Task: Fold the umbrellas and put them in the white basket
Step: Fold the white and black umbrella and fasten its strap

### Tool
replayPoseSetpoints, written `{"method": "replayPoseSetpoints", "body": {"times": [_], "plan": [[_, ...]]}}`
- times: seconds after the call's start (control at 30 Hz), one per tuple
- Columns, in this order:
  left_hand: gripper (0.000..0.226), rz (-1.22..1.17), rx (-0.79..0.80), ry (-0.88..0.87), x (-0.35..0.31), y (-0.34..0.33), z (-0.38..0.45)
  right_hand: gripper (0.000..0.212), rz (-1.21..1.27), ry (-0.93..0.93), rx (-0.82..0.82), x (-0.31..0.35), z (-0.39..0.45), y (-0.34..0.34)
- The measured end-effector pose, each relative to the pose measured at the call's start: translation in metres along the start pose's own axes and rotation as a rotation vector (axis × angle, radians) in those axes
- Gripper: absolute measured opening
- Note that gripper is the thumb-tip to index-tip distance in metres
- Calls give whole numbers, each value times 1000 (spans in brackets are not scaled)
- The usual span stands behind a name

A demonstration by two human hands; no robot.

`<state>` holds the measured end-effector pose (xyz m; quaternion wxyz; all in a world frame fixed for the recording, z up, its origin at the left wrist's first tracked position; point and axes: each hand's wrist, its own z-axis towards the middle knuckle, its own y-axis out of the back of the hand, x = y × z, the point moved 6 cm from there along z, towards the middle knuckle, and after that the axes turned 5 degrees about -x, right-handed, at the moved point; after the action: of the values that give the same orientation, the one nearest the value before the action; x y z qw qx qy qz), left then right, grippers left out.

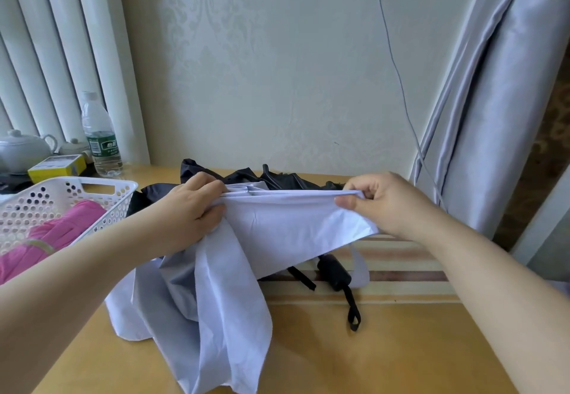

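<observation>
A pale lavender umbrella (216,285) with a black lining hangs loosely over the wooden table (370,347). My left hand (191,208) grips a gathered bunch of its fabric. My right hand (382,202) pinches the fabric's edge, and a flap is stretched taut between the two hands. Its black handle (334,273) with a wrist strap lies on the table beneath the flap. The white perforated basket (101,190) stands at the left and holds a folded pink umbrella (58,233).
A water bottle (100,137), a yellow box (57,167) and a white teapot (20,150) stand at the back left. A grey cable (398,79) hangs down the wall. Curtains (493,100) hang at the right past the table edge.
</observation>
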<state>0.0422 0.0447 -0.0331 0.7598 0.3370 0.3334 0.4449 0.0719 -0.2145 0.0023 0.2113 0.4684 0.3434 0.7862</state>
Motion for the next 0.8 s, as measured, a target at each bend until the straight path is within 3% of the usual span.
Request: {"method": "replayPoseSetpoints", "body": {"times": [0.23,0.33,0.37,0.43,0.47,0.53,0.57,0.6,0.67,0.8], "plan": [[74,3,-25,-47,-8,1,-6,29,-114,-102,-165,-30,2,-8],[74,20,-23,-34,-12,-1,-7,27,-213,-176,-383,-25,-1,-2],[74,31,-29,-23,-13,-2,-6,25,-270,-122,-510,-14,-7,2],[74,48,-40,-3,-14,-3,-3,23,-302,170,-677,29,-29,-7],[74,53,-40,-1,-15,-3,-2,20,-258,314,-645,50,-40,-20],[71,60,-26,-11,-18,-5,-1,12,-194,459,-363,75,-46,-56],[68,68,-22,-26,-21,-5,-1,5,-182,428,-201,78,-43,-73],[65,76,-25,-45,-24,-5,-2,11,-153,361,-90,74,-37,-85],[67,100,-10,-60,-32,-4,-3,30,-40,203,-3,60,-20,-90],[72,134,63,-49,-40,6,-7,30,150,55,104,49,-7,-94]]}}
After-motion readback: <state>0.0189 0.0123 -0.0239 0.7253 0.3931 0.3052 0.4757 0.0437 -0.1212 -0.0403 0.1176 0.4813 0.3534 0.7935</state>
